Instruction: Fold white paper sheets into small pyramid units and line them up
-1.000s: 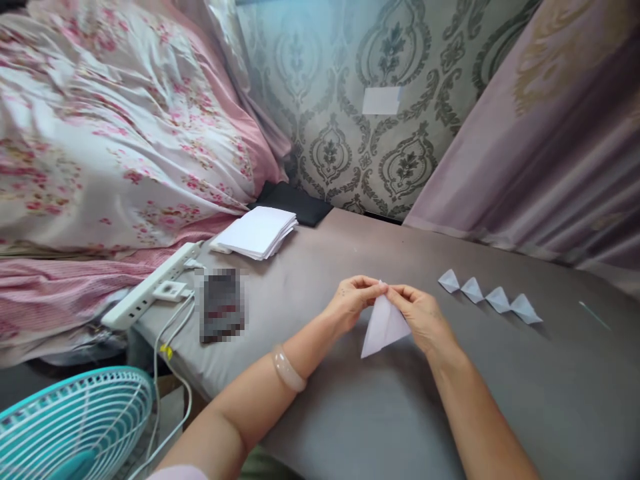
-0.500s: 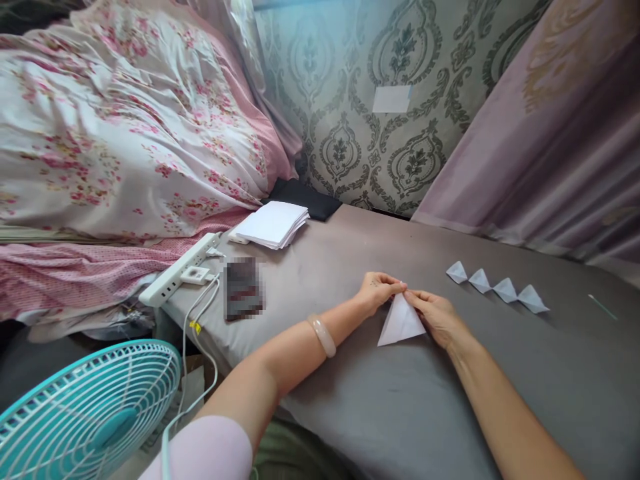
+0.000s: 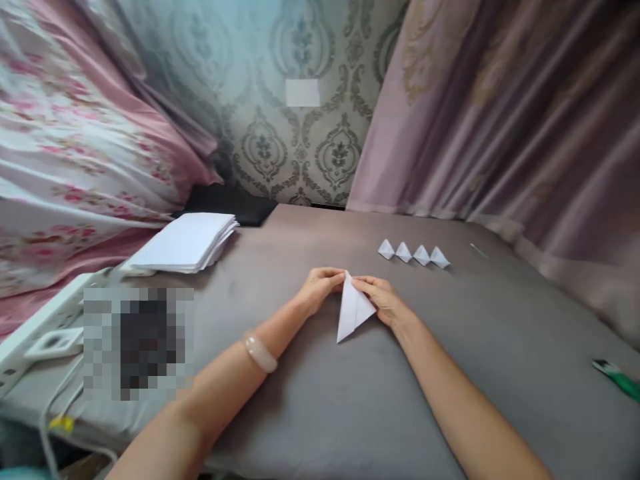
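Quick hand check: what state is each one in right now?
Left hand: closed, pinching the folded paper at its top tip.
Right hand: closed, holding the same paper just beside that tip.

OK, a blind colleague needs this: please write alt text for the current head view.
A person's left hand and right hand hold a folded white paper triangle near its tip, over a grey cloth-covered surface. Four small folded white papers sit in a row beyond, to the right; a stack of white paper lies to the left.
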Demonstrator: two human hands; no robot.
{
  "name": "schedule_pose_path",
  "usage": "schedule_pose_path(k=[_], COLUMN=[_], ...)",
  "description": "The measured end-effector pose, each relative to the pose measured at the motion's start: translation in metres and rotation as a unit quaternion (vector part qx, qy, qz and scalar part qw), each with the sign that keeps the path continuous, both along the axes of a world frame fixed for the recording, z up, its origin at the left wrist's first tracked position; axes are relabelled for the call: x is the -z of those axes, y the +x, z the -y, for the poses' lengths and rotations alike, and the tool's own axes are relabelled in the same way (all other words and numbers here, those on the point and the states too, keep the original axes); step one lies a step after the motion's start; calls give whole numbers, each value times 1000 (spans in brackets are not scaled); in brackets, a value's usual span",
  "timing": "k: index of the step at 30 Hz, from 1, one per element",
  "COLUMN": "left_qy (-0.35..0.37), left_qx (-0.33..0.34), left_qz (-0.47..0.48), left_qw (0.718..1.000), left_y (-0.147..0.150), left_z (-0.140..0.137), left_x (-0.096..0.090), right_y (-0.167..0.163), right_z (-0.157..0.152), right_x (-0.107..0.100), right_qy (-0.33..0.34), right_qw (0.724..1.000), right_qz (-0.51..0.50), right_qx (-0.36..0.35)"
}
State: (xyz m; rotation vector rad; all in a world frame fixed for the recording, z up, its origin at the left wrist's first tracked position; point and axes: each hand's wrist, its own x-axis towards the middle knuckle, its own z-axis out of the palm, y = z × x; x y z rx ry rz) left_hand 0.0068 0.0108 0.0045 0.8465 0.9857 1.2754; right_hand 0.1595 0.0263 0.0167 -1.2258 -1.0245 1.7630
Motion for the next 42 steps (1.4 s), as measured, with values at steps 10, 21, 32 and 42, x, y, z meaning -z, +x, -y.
schedule_pose_path(k=[10, 21, 32, 42], left_qy=[-44, 8, 49, 101], left_qx=[58, 27, 52, -66], left_qz=[75, -129, -256, -406], left_qw=[995, 991, 964, 906], left_y=[5, 15, 13, 6], left_z=[24, 29, 28, 26], left_x=[-11, -10, 0, -1], right_y=[23, 17, 11, -7], right_z=[-7, -2, 6, 24], right_x=[7, 6, 4, 18], right_qy=[-42, 75, 297, 418], right_qw=[978, 993, 952, 862], right_qz=[-202, -83, 66, 281], right_qx=[-9, 42, 41, 56])
